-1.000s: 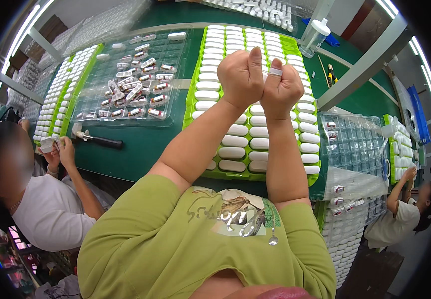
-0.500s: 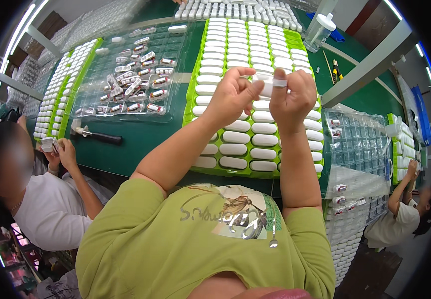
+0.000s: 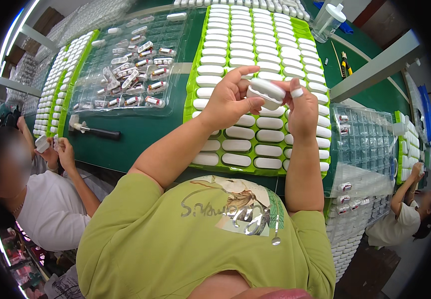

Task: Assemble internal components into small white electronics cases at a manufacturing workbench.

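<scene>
Between my two hands is a small white oblong case (image 3: 267, 90), its lid raised a little from the lower half. My left hand (image 3: 229, 99) pinches its left end between thumb and fingers. On the other end, the fingertips of my right hand (image 3: 303, 108) close; a white band wraps one of its digits. Both hands are above a bright green tray (image 3: 194, 110) with rows of similar white cases (image 3: 240, 132). The case's inside cannot be made out.
To the left, a clear plastic tray (image 3: 93, 82) holds loose small parts, with a black-handled hammer (image 3: 98, 132) below it. A metal post (image 3: 375, 70), a clear jar (image 3: 327, 24) and a yellow-black cutter (image 3: 345, 65) stand or lie right. Co-workers (image 3: 51, 209) sit on both sides.
The case has turned so that its rounded lid and the gap beneath show. My right hand has shifted slightly right and lower. The tray appears slightly shifted as the view moved.
</scene>
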A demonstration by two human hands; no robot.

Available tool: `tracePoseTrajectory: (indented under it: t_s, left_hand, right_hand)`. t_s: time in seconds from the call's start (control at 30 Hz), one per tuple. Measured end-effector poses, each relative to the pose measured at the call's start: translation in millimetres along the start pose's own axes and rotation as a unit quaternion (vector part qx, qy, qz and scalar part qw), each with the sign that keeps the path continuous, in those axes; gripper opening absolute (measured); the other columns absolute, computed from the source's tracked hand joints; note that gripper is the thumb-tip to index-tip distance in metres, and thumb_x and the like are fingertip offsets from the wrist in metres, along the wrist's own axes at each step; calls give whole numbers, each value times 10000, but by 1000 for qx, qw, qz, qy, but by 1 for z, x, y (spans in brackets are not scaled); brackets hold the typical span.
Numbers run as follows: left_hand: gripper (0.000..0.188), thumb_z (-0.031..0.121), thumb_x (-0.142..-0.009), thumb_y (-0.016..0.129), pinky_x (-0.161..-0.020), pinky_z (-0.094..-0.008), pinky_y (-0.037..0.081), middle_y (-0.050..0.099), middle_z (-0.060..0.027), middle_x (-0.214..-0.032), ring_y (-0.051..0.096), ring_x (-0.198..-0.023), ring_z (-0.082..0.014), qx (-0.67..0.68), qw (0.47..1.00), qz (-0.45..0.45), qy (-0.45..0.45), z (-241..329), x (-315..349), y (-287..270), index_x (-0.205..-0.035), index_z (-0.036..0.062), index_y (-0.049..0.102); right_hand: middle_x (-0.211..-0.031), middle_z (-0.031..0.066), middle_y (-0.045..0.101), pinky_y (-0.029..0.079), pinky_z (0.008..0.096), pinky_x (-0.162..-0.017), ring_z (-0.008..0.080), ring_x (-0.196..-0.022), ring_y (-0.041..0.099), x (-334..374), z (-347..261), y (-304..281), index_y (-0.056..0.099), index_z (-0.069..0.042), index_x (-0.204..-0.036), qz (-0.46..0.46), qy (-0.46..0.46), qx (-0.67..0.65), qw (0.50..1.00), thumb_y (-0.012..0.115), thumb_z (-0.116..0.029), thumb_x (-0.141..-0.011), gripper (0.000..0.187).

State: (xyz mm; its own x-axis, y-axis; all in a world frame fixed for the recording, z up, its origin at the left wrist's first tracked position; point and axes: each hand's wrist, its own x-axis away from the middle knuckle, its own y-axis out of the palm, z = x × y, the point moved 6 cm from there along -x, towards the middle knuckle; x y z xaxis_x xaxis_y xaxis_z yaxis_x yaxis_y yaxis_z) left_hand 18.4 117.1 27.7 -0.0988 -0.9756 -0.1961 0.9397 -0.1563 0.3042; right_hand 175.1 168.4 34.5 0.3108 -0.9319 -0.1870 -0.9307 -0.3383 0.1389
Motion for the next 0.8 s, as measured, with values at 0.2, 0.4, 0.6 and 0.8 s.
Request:
tracePoseTrajectory:
  t_s: [0.2, 0.4, 0.6, 0.8]
  left_hand:
    - [648, -24, -851, 688, -661, -249, 536, 631, -66, -858, 626, -744, -113, -28, 1000, 2, -6, -9, -1, -6, -1408, 22, 360]
    - [726, -43, -847, 679, -684, -264, 535, 639, -80, -896, 622, -773, -122, -10, 1000, -9, -13, -10, 4, -3, -1458, 49, 297]
    - [738, -15, -873, 674, -704, -275, 543, 621, -123, -1012, 617, -811, -134, -7, 999, 10, -31, -20, 3, -7, -1472, 45, 247]
    - [676, 66, -900, 663, -701, -234, 536, 599, -113, -1059, 587, -802, -87, -64, 993, 56, -85, -27, -4, -16, -1451, 17, 275]
  right_hand:
    - [-825, -13, 619, 421, 214, -605, 60, -677, 505, 9, -5, 8, 711, -37, -1057, -5, -12, 143, 990, 756, -180, -840, 263]
    - [-775, 5, 623, 451, 262, -603, 91, -664, 537, 6, -5, 1, 716, -24, -1040, -56, 110, 145, 982, 701, -181, -871, 232]
    - [-896, 141, 672, 499, 320, -694, 207, -744, 623, -15, -28, 7, 675, -3, -1127, -199, 24, 355, 913, 687, -153, -862, 305]
    - [-1088, 183, 658, 487, 402, -873, 342, -1004, 630, -132, -22, -73, 670, -42, -1116, 1, -102, 534, 839, 591, -155, -910, 248]
